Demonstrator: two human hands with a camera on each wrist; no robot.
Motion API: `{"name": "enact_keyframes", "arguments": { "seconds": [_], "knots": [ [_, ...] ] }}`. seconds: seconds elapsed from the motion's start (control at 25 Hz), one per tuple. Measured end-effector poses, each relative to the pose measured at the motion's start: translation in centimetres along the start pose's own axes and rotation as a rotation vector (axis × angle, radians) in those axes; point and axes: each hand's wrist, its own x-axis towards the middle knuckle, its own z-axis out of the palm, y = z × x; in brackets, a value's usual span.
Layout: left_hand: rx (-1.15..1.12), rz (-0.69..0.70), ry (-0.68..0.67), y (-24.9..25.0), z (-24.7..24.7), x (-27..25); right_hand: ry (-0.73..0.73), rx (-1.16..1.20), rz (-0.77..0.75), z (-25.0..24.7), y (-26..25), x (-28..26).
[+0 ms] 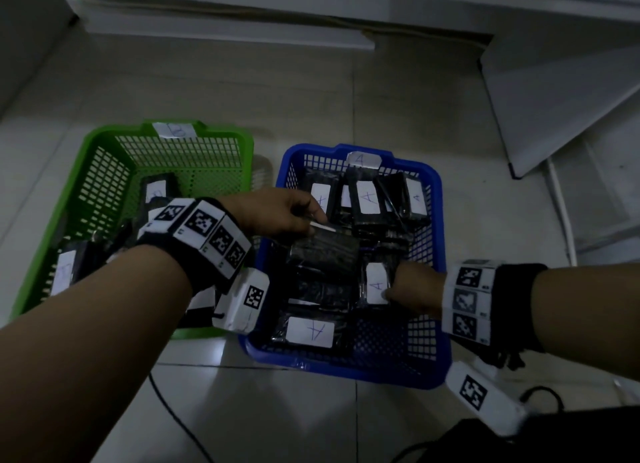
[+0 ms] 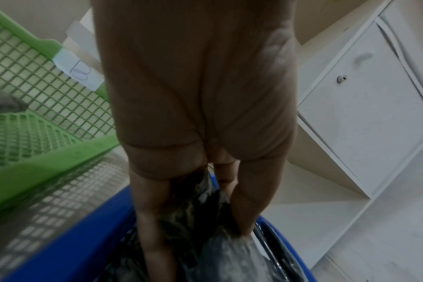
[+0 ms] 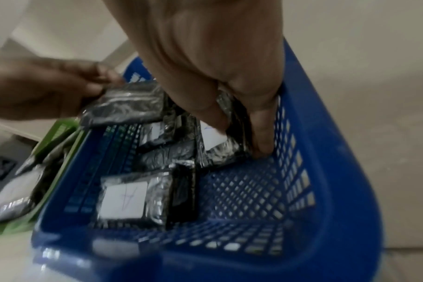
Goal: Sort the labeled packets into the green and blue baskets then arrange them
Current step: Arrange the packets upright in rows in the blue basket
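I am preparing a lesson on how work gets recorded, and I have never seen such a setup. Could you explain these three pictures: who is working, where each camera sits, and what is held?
No machine here: a person works bare-handed, with marker-covered bands on both wrists. The wide picture comes from a head-worn camera looking down; the other two come from cameras on each wrist. On the tiled floor stand a green plastic mesh basket tagged B and a blue plastic mesh basket tagged A, both holding black wrapped packets with white labels. The left hand grips one black packet over the blue basket. The right hand grips an upright packet labelled A inside it.
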Motion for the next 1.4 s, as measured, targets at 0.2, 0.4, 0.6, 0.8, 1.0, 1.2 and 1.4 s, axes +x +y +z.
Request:
{"name": "enact_keyframes", "arguments": {
  "seconds": [0.2, 0.4, 0.6, 0.8, 1.0, 1.2, 1.4],
  "knots": [
    [0.074, 0.027, -0.002, 0.0, 1.0, 0.3, -0.045, 0.236, 0.010, -3.1, -1.5, -2.9],
    [0.030, 0.052, -0.026, 0.5, 2.9, 0.8, -0.022, 0.798, -0.051, -5.1, -1.8, -5.0],
    [0.106, 0.059, 0.034, 1.2, 3.4, 1.4, 0.036, 0.637, -0.179, -4.6, 0.2, -4.4],
    [0.158, -0.004, 0.104, 0.3, 2.9, 1.5, 0.120, -0.074, -0.529, -6.2, 1.7, -4.0],
    [0.028, -0.032, 0.048, 0.6, 3.4, 1.7, -0.042, -0.158, -0.586, -4.6, 1.3, -4.0],
    [0.096, -0.027, 0.029, 0.9, 3.7, 2.1, 0.001, -0.148, -0.457, -3.4, 2.2, -3.7],
    [0.017, -0.005, 0.048, 0.6, 3.7, 2.3, -0.038, 0.082, -0.466, -3.1, 1.3, -4.2]
  ]
}}
